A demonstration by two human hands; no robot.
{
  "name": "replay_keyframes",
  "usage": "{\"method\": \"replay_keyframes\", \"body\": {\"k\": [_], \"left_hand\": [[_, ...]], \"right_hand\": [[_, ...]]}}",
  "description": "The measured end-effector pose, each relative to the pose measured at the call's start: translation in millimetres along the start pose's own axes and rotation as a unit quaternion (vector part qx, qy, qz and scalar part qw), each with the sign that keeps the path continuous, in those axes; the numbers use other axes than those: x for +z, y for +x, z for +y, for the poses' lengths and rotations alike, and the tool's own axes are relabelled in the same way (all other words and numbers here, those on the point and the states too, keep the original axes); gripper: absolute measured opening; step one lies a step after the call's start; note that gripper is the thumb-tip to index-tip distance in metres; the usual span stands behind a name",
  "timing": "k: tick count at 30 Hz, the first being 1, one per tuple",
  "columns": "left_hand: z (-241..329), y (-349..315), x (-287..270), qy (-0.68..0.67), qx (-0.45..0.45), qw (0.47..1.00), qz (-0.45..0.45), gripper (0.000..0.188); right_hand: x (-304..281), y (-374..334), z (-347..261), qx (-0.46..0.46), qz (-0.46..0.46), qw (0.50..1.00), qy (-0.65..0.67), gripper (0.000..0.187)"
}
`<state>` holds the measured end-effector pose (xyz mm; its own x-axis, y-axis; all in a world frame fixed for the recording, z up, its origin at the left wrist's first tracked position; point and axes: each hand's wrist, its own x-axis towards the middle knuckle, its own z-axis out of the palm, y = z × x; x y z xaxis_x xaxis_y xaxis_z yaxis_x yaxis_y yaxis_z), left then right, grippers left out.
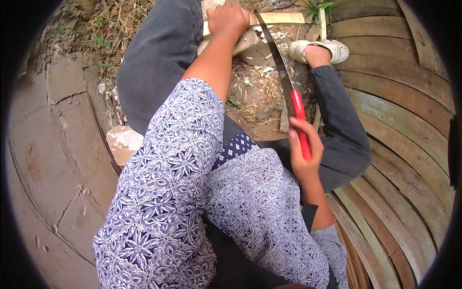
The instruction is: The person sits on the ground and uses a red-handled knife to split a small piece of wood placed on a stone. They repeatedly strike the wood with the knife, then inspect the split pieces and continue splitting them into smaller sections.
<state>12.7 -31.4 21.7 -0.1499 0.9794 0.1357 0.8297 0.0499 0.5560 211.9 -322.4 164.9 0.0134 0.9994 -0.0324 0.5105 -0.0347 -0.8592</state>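
Observation:
My left hand (228, 20) is closed on a pale strip of wood (283, 18) at the top of the view. That strip runs off to the right past my fist, above a flat stone (247, 42). My right hand (308, 147), lower and to the right, grips the red handle of a machete (279, 60). The long dark blade, slightly curved, points up and away from me, and its tip reaches in front of the strip. Whether the tip touches the wood I cannot tell.
Wood chips (267, 71) and dry grass litter the ground between my legs. At right stands a wall or fence of wooden slats (385, 74), close to my foot in a pale clog (339, 51). A cracked slab (62, 144) and a broken block (124, 143) lie at left.

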Motion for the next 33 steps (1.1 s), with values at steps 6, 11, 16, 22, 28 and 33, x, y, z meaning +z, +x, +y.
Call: {"method": "replay_keyframes", "body": {"k": [6, 11, 16, 22, 28, 33], "left_hand": [[0, -6, -1, 0.018, -0.014, 0.999, -0.029, 0.038], [2, 13, 8, 0.041, 0.037, 0.998, -0.001, 0.038], [12, 0, 0, 0.055, 0.011, 0.998, -0.036, 0.037], [6, 8, 4, 0.052, 0.0, 0.998, -0.03, 0.036], [0, -6, 1, 0.004, -0.007, 1.0, -0.017, 0.036], [-2, 4, 32, 0.073, 0.083, 0.992, 0.052, 0.034]], "right_hand": [[15, 39, -3, -0.058, -0.001, 0.998, 0.018, 0.022], [56, 132, 16, -0.091, 0.025, 0.993, 0.07, 0.024], [50, 113, 37, -0.035, 0.008, 0.997, 0.073, 0.025], [-8, 28, 11, -0.066, -0.008, 0.998, -0.022, 0.024], [-33, 15, -31, -0.003, -0.037, 0.999, -0.001, 0.021], [61, 147, 6, -0.127, 0.036, 0.99, 0.046, 0.022]]}}
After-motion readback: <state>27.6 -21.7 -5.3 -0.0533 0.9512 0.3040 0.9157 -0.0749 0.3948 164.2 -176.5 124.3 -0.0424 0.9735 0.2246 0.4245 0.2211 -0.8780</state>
